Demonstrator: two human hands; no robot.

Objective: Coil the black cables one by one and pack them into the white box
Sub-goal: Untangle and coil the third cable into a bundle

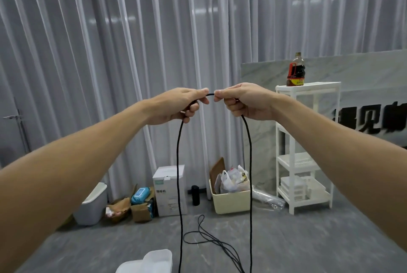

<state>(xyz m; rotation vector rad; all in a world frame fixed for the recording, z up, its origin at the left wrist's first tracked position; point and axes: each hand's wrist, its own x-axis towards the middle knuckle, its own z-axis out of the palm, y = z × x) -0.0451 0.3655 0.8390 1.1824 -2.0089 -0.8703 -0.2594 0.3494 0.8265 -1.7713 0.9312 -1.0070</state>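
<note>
Both hands are raised close together — the left hand and right hand each pinch the black cable, whose two strands hang down. The white box sits near, low and left — more cable lies on the floor.

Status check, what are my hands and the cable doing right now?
Left hand and right hand both pinch the black cable raised, two strands hanging. White box below, open. More cable loose on the floor.
</note>
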